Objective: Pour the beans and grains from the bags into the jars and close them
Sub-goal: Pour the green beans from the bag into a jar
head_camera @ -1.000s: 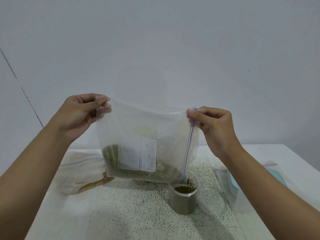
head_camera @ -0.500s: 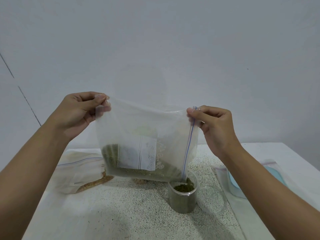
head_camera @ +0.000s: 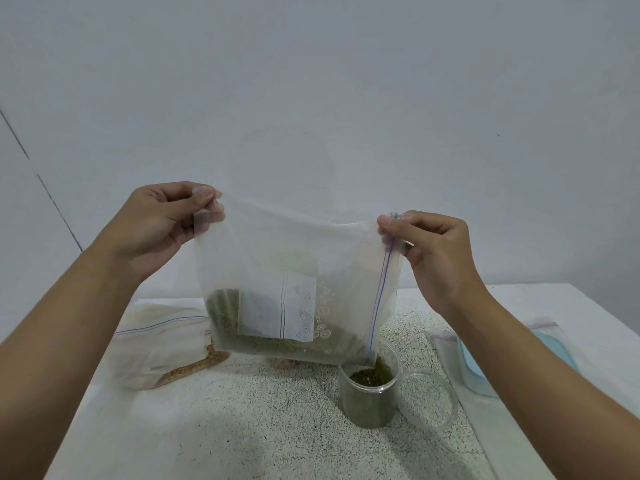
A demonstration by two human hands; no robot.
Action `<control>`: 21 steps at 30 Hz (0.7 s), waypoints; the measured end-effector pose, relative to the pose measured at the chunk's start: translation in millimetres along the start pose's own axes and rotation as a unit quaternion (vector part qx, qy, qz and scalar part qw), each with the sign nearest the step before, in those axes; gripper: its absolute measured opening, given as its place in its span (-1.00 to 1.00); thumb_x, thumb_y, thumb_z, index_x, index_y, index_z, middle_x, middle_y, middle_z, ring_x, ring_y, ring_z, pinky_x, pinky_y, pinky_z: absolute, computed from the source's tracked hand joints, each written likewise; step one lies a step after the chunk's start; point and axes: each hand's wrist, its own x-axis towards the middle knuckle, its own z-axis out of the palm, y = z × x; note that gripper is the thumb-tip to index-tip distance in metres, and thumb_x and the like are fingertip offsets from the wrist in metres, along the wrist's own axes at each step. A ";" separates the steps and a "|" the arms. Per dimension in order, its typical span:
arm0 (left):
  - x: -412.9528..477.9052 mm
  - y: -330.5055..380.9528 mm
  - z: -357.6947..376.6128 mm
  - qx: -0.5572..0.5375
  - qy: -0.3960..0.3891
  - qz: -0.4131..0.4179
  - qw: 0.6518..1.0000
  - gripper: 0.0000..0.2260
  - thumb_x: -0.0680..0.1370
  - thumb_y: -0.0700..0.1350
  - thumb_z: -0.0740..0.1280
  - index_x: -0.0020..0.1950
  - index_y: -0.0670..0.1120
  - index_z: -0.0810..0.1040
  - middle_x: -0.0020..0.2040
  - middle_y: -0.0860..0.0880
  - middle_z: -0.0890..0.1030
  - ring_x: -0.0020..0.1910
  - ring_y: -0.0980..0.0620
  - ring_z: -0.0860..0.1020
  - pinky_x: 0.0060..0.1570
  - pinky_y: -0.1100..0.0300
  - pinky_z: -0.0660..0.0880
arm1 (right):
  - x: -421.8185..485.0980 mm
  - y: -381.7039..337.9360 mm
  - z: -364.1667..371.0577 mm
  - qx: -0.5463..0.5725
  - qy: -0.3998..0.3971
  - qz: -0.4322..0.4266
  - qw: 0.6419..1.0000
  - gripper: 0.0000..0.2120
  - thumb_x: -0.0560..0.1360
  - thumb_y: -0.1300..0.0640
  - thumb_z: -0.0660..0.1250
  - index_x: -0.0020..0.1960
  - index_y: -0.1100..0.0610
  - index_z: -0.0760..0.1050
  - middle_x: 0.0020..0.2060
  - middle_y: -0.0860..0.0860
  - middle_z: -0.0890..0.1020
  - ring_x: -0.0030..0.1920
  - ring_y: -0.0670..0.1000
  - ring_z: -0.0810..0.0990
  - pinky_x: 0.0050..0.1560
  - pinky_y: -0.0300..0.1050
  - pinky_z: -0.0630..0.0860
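Left hand point(head_camera: 162, 223): pinching bag point(head_camera: 294, 244) corner high, tilting beans point(head_camera: 223, 306) downhill.
Right hand point(head_camera: 433, 251): pinching zip edge, funnelling mouth into jar point(head_camera: 367, 403).

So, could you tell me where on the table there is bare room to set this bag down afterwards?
The widest bare patch is the near speckled table, in front of the jar and held bag, right of the grain bag. Right of the jar is crowded: the clear lid, then flat bags.
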 end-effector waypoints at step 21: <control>0.6 1.4 0.5 -0.004 0.001 0.004 1.000 -0.87 0.46 -0.12 0.41 -0.22 -0.06 0.76 -0.26 0.00 0.67 -0.17 0.04 0.71 -0.23 0.35 0.53 | 3.3 -0.2 1.0 -0.005 0.006 0.005 1.000 -0.84 0.21 0.11 0.61 -0.36 0.17 0.68 -0.38 0.10 0.60 -0.16 0.23 0.48 -0.05 0.12 0.33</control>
